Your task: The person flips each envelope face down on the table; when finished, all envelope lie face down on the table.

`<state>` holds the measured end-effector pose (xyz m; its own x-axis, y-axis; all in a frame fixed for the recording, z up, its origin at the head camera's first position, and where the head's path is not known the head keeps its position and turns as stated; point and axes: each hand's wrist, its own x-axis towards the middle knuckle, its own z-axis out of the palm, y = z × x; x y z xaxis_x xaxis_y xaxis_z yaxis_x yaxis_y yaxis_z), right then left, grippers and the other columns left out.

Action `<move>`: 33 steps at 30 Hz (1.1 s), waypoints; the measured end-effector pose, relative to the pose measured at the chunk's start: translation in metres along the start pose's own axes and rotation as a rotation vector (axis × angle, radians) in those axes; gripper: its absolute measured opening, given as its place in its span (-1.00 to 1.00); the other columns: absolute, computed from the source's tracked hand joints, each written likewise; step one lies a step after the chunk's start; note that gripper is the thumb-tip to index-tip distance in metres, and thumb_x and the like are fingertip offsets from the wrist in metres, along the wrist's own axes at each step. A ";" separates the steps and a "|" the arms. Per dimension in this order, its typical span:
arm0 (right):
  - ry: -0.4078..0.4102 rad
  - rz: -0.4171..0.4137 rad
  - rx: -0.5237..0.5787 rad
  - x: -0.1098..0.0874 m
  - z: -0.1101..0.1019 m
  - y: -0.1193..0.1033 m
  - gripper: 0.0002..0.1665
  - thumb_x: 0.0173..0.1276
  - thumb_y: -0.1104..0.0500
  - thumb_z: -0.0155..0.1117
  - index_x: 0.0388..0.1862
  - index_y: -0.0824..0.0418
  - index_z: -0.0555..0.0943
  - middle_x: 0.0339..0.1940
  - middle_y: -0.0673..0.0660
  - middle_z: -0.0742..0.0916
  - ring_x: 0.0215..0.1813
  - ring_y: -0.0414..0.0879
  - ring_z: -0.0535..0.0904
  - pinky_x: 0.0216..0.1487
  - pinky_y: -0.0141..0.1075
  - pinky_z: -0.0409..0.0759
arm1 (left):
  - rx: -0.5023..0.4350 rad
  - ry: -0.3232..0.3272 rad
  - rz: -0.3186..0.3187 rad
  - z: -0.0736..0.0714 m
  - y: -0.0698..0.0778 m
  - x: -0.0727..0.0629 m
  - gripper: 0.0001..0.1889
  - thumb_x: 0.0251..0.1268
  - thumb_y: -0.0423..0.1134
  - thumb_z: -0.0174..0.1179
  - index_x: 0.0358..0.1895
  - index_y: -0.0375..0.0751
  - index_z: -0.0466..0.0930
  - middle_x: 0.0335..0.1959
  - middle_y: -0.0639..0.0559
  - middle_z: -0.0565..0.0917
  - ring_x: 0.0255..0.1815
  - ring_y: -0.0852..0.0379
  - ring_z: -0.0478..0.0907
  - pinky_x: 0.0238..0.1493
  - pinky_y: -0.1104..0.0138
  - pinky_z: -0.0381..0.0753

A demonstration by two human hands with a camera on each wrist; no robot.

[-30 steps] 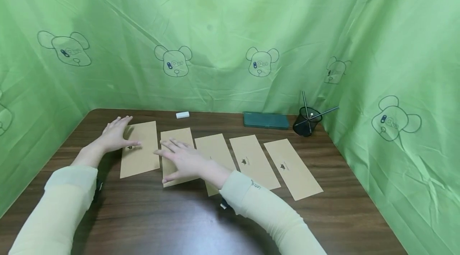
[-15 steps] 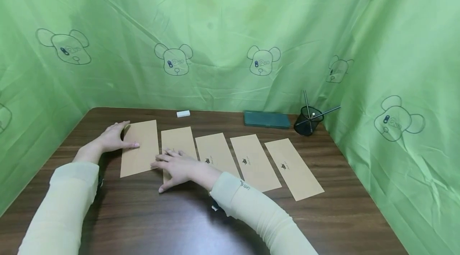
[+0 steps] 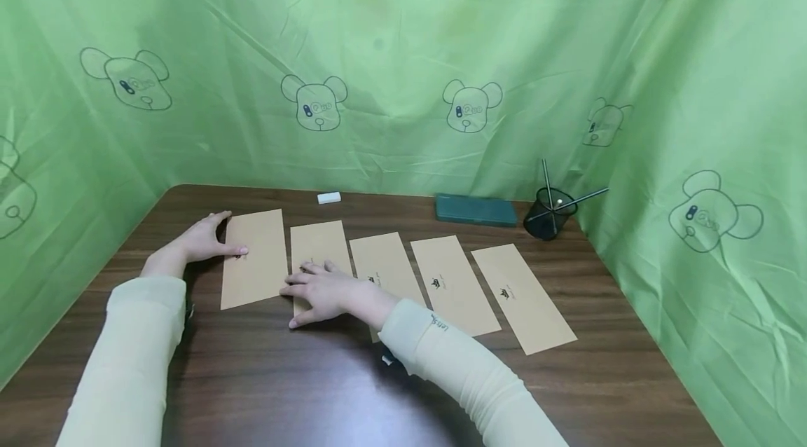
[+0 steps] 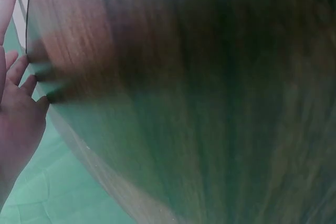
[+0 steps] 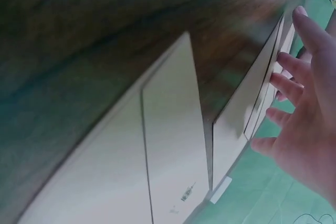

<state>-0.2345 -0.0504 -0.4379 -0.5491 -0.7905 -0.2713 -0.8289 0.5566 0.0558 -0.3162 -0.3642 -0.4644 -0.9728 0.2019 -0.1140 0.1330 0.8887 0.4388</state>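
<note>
Several tan kraft-paper pieces, envelopes or cards, lie in a slanting row; some show a small dark crown print. At the leftmost tan piece [image 3: 261, 275], my left hand [image 3: 203, 240] has its fingers along the left edge and its thumb over the face. My right hand [image 3: 324, 293] spreads its fingers over the lower part of the second tan piece [image 3: 317, 240], the fingertips near the first one's lower right corner. The left wrist view shows only part of the left hand [image 4: 23, 119]. In the right wrist view the right hand [image 5: 310, 119] has fingers apart, holding nothing.
The third [image 3: 383, 251], fourth [image 3: 454, 286] and fifth [image 3: 523, 300] tan pieces continue rightward. A white eraser-like block [image 3: 329, 197], a dark green case [image 3: 476, 210] and a black mesh cup [image 3: 546, 223] with thin sticks line the brown table's back edge. Green curtains [image 3: 378, 26] surround it.
My right hand has drawn back toward me, uncovering more of the second and third pieces. The left hand's fingers have lowered at the first piece's edge. The pieces appear unmoved; the head view shifts slightly.
</note>
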 end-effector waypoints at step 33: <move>-0.003 -0.088 0.076 -0.001 0.002 0.013 -0.30 0.36 -0.38 -0.12 0.46 -0.36 0.08 0.49 -0.23 0.15 0.52 -0.06 -0.02 0.42 0.06 0.10 | -0.157 0.017 0.027 -0.012 0.007 0.015 -0.17 0.04 -0.12 0.40 0.31 -0.42 0.16 0.17 -0.49 0.24 0.24 -0.48 0.02 0.21 -0.28 0.02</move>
<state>-0.2444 -0.0417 -0.4392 -0.4744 -0.8362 -0.2750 -0.8632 0.5032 -0.0410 -0.3322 -0.3601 -0.4524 -0.9724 0.2169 -0.0861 0.1291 0.8072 0.5760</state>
